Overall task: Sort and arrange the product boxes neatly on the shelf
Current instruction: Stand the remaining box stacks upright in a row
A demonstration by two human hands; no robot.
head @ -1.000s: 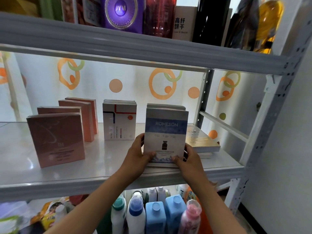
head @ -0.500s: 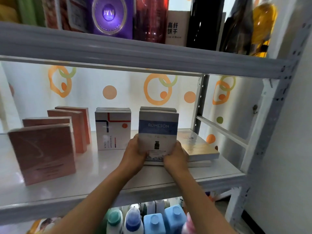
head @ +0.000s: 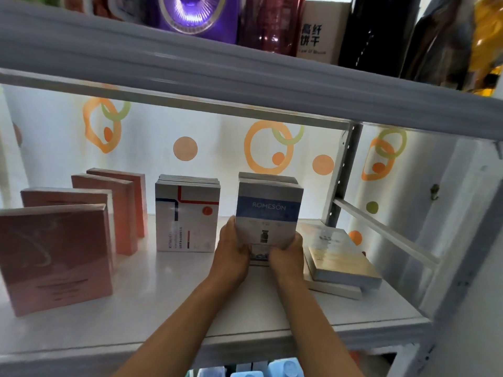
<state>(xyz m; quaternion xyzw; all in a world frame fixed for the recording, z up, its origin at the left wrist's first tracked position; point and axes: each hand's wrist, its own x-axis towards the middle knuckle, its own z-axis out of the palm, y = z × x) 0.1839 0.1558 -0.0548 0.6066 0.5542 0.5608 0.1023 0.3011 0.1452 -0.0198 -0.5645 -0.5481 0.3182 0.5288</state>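
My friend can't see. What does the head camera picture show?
Two hands, left and right, hold a blue-banded ROMESON box upright on a white shelf. Pink boxes and a white box stand to its left; flat boxes lie stacked to its right.

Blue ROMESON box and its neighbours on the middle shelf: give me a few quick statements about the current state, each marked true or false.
1. Both the left hand and the right hand hold the blue ROMESON box at its lower edge. True.
2. The ROMESON box lies flat on the shelf. False: it stands upright, with another box right behind it.
3. The pink boxes stand at the left of the shelf. True.
4. The boxes right of the hands stand upright. False: they lie flat, stacked.
5. The white box with red and blue lines stands right of the ROMESON box. False: it stands to its left.
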